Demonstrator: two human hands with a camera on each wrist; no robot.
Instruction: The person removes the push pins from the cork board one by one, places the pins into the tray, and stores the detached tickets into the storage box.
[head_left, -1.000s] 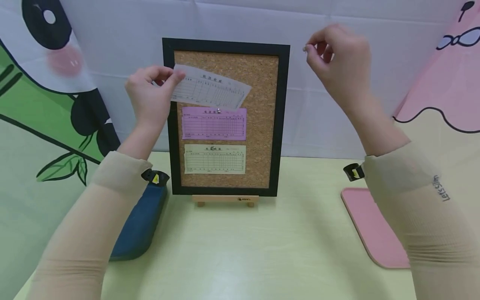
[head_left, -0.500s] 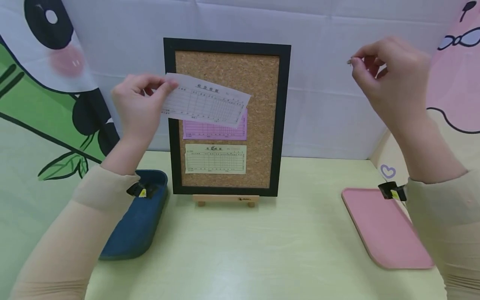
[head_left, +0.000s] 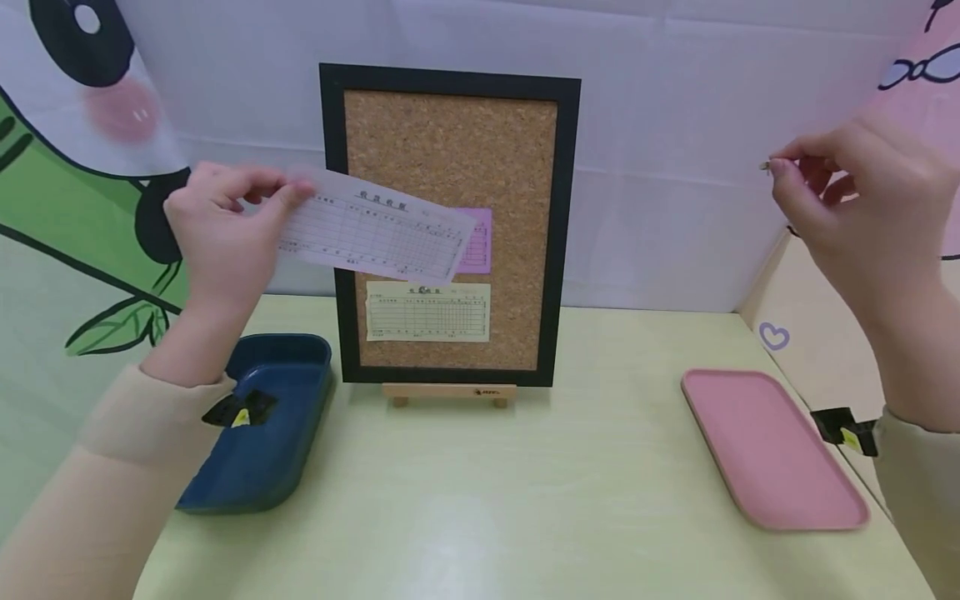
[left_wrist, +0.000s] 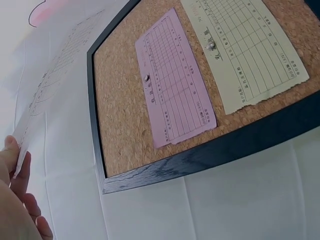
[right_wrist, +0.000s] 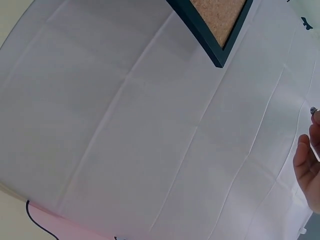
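Note:
My left hand (head_left: pixel 225 217) pinches the left end of a white receipt slip (head_left: pixel 375 229) between thumb and fingers. The slip tilts down to the right and hangs in front of the cork board (head_left: pixel 450 142), overlapping a purple slip (head_left: pixel 478 242). Below that, a pale yellow slip (head_left: pixel 429 312) lies on the cork. Silvery pushpins (left_wrist: pixel 146 78) fix both in the left wrist view. Far to the right of the board, my right hand (head_left: pixel 862 196) pinches a small metallic pushpin (head_left: pixel 765 166) at its fingertips; the right wrist view shows this pushpin (right_wrist: pixel 313 110) too.
The black frame (head_left: pixel 567 233) of the board stands on a small wooden easel (head_left: pixel 450 391). A deep blue tray (head_left: pixel 296 433) sits at the left of the table (head_left: pixel 480 483), a shallow pink tray (head_left: pixel 772 450) at the right. Behind hangs a white cloth (head_left: pixel 660 192).
My left hand has drawn the white slip left and down off the upper cork. My right hand, still pinching the pushpin, has moved right and down, away from the board.

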